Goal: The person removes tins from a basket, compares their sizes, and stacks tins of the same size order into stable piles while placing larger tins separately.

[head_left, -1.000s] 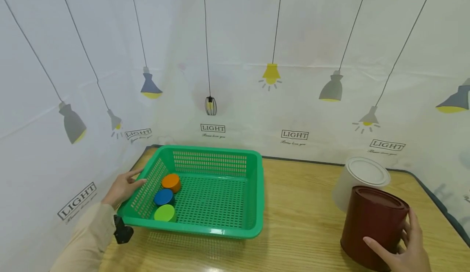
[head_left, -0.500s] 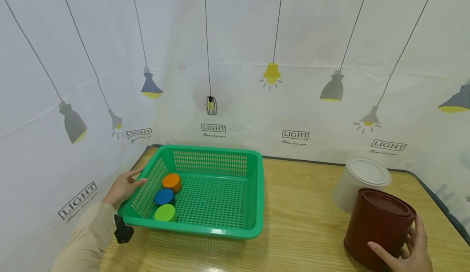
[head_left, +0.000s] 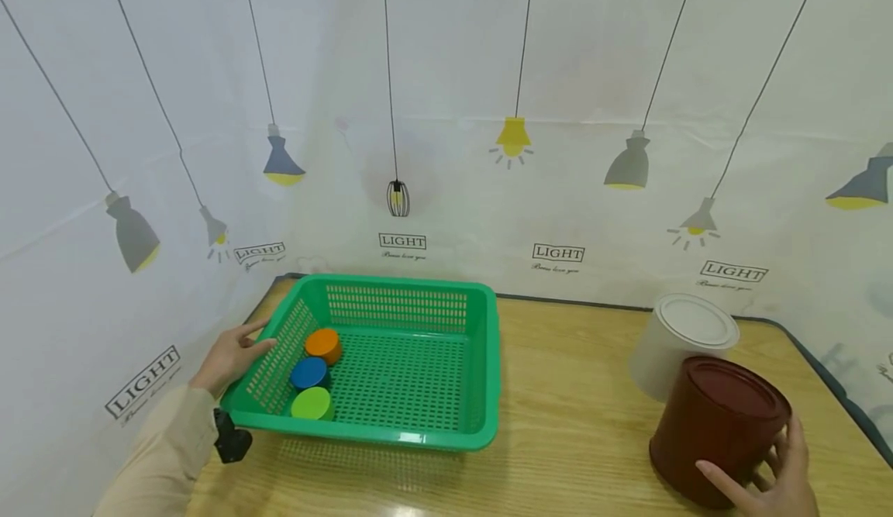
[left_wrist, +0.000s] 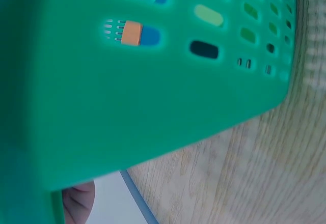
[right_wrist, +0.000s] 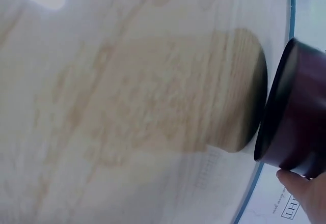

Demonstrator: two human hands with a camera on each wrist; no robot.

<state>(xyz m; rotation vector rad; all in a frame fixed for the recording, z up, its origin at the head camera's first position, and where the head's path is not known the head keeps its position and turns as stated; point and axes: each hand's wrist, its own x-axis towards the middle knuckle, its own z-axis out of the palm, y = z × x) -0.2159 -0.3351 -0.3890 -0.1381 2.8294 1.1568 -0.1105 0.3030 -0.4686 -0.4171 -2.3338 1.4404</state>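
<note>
My right hand clamps its fingers around the tilted dark red container at 4 o'clock; my left hand, fingers apart, touches the green basket.

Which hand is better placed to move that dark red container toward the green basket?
The right hand: its fingers already curl round the dark red container at the table's right end. The left hand rests against the green basket, far from it.
</note>
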